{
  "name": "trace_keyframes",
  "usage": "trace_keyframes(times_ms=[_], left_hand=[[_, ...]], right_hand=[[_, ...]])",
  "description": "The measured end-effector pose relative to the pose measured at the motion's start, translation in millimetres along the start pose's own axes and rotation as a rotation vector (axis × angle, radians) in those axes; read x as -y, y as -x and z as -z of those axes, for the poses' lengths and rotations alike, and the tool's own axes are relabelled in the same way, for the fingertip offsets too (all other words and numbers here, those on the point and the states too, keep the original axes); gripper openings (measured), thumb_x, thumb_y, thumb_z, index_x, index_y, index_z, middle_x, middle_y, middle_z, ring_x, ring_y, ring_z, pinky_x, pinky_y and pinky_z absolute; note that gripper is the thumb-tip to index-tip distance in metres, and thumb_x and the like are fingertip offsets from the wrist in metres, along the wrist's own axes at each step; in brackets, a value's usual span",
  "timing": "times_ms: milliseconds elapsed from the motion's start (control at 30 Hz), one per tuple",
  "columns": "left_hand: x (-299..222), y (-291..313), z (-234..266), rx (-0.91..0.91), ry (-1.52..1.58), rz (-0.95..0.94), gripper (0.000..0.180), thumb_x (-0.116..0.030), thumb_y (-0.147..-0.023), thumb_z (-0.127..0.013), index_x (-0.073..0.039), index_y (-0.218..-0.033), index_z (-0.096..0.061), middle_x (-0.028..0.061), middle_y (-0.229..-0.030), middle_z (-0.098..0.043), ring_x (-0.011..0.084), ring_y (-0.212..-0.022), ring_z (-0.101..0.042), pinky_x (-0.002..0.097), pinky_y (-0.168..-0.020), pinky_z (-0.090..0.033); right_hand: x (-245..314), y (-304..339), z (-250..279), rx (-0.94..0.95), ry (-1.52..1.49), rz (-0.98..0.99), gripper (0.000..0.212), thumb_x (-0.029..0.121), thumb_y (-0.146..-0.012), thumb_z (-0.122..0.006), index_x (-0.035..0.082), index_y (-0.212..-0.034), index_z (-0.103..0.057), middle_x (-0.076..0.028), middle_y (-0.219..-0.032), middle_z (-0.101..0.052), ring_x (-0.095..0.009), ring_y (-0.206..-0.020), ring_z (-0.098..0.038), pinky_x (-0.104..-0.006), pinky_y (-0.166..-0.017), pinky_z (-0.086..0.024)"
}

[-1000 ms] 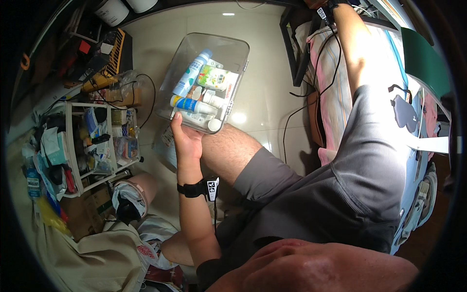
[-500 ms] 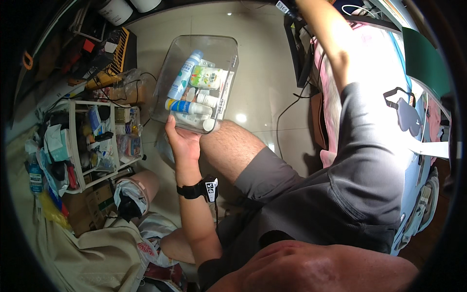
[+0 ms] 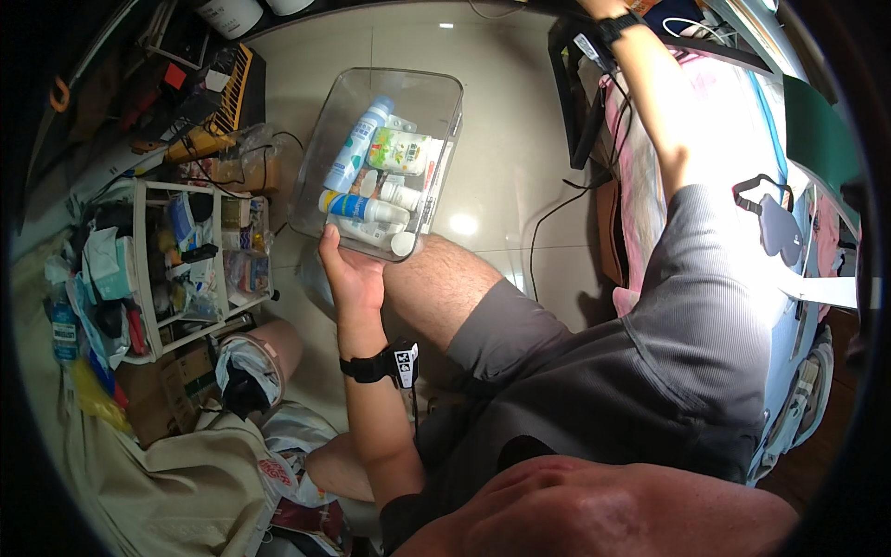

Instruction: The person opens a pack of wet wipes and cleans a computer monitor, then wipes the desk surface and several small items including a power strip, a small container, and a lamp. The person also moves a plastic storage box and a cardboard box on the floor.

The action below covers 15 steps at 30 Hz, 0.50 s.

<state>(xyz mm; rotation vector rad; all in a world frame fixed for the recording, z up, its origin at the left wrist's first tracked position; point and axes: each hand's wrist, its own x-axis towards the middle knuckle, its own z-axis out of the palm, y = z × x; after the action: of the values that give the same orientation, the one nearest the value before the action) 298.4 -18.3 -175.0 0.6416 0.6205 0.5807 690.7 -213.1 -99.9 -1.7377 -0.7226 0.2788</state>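
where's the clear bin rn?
Head view, upper centre-left: the clear plastic bin of bottles and tubes is held at its near edge by the left hand, above the bare knee, right of the white rack.

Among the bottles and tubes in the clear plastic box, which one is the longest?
The tall white spray bottle with the light blue cap, lying along the left wall of the clear plastic box. It reaches much farther than the shorter tubes beside it. The left hand holds the box.

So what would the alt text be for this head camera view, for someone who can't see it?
Seen from above, a person's left hand holds a clear plastic bin of bottles and tubes over a glossy tiled floor. Their right arm stretches up out of frame, its hand unseen. A cluttered white rack stands at left.
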Motion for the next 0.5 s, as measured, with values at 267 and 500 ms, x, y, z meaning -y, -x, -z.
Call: trace_keyframes(times_ms=[267,500], left_hand=[[-5,-3,-1,0.006,-0.007,-0.001,0.077,-0.053,-0.095,-0.053,-0.003,-0.152,-0.037,0.0152,-0.152,-0.047,0.0318,-0.139,-0.047,0.0524,-0.112,-0.04],[-5,-9,-8,-0.019,-0.001,0.018,0.077,-0.051,-0.093,-0.057,-0.005,-0.152,-0.039,0.0133,-0.151,-0.048,0.0306,-0.138,-0.048,0.0516,-0.11,-0.041]], right_hand=[[-10,-59,-17,-0.023,0.159,0.061,0.051,0.043,-0.091,-0.07,0.003,-0.122,-0.063,-0.017,-0.112,-0.068,-0.027,-0.088,-0.064,-0.0447,-0.07,-0.055],[1,-143,-3,-0.365,0.726,0.256,0.052,0.044,-0.092,-0.069,0.003,-0.123,-0.063,-0.017,-0.113,-0.067,-0.027,-0.088,-0.064,-0.0452,-0.069,-0.055]])
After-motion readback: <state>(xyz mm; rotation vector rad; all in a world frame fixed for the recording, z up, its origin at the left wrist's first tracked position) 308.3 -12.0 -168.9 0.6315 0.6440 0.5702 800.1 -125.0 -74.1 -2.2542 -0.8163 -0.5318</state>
